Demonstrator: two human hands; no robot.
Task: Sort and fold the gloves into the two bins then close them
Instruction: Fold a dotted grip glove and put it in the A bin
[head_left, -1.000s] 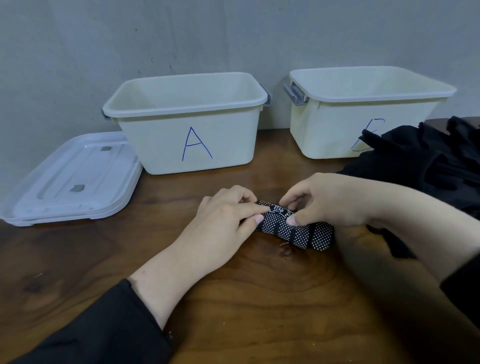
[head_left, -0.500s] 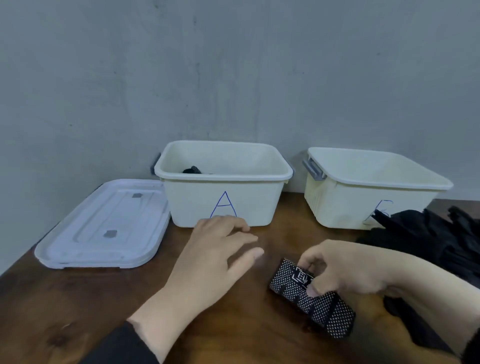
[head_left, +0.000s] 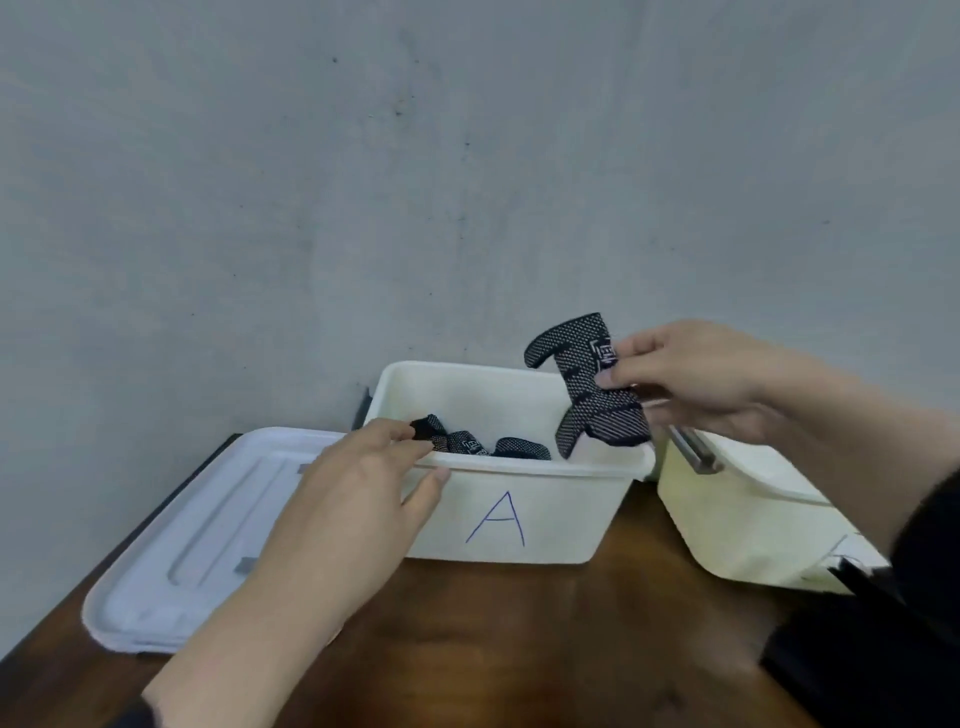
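A person's two bare hands work over a brown wooden table (head_left: 571, 649) set against a grey wall (head_left: 363, 182). Far centre on the table stands a cream plastic bin (head_left: 561, 525) with a blue letter A drawn on its near wall. Its top is open, and a few folded black gloves with white dots (head_left: 470, 444) lie inside, towards its left half.

The right hand (head_left: 696, 382) is raised above the right end of this bin. Its thumb and fingers (head_left: 623, 364) pinch a partly folded black dotted glove (head_left: 587, 384), which hangs over the bin's opening with its lower edge near the rim.

The left hand (head_left: 358, 483) rests at the near left corner of the same bin. Its fingers are loosely spread over the rim and its thumb lies against the near wall, gripping nothing firmly.

To the left of the bin, a white lid (head_left: 208, 535) lies flat on the table. To the right stands a second cream bin (head_left: 743, 519), also open, with a grey latch (head_left: 693, 449) on its left end. Black fabric (head_left: 857, 649) lies at the near right of the table.
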